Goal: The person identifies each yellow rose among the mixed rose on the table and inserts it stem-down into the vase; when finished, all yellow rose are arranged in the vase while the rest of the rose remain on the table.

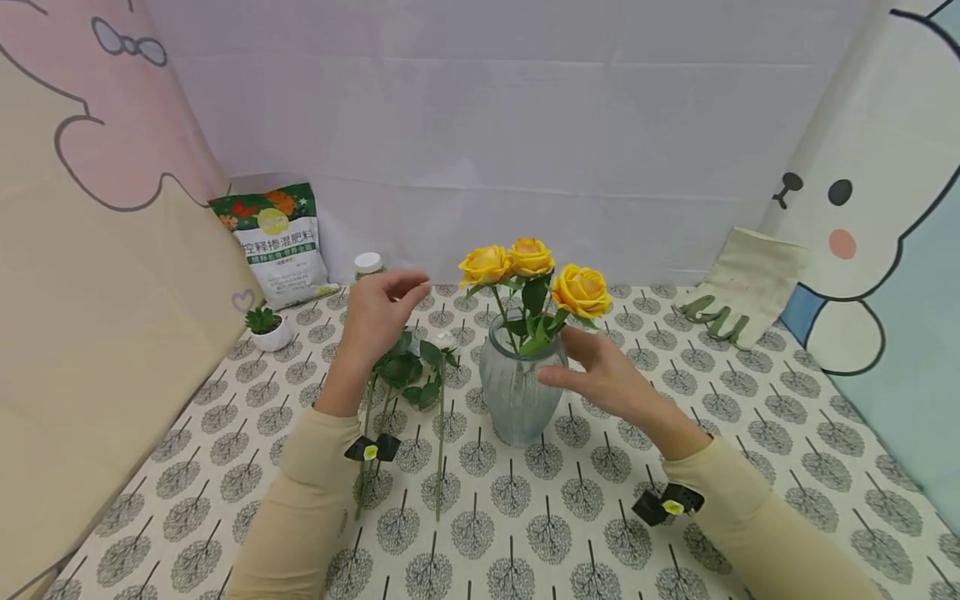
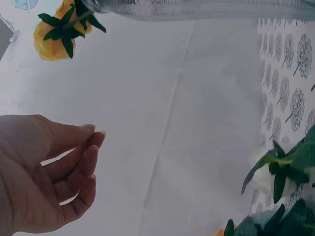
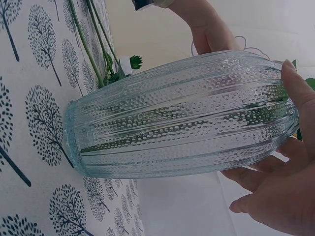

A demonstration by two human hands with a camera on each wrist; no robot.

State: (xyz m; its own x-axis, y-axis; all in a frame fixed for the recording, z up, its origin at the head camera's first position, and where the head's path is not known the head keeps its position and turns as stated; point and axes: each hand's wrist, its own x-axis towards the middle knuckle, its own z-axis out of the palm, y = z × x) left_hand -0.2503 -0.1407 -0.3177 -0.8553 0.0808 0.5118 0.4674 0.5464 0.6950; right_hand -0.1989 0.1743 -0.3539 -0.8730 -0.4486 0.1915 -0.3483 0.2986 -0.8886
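Note:
A ribbed, bubbled clear glass vase (image 1: 521, 400) stands upright on the patterned cloth, with three yellow roses (image 1: 581, 292) in it, blooms above the rim. My right hand (image 1: 607, 375) holds the vase near its top; in the right wrist view the thumb (image 3: 297, 83) lies against the glass and the fingers pass behind. To the left of the vase, my left hand (image 1: 378, 317) is raised over the table, holding nothing, its fingers loosely bent and thumb tip close to the index fingertip. Beneath it, flower stems with green leaves (image 1: 405, 367) and a white rose (image 1: 446, 340) lie on the cloth.
At the back left stand a fertilizer bag (image 1: 281, 250), a small potted succulent (image 1: 267, 328) and a white-lidded jar (image 1: 368, 265). Pale garden gloves (image 1: 750, 283) lean at the back right. Printed fabric walls (image 1: 487, 150) enclose the table on three sides.

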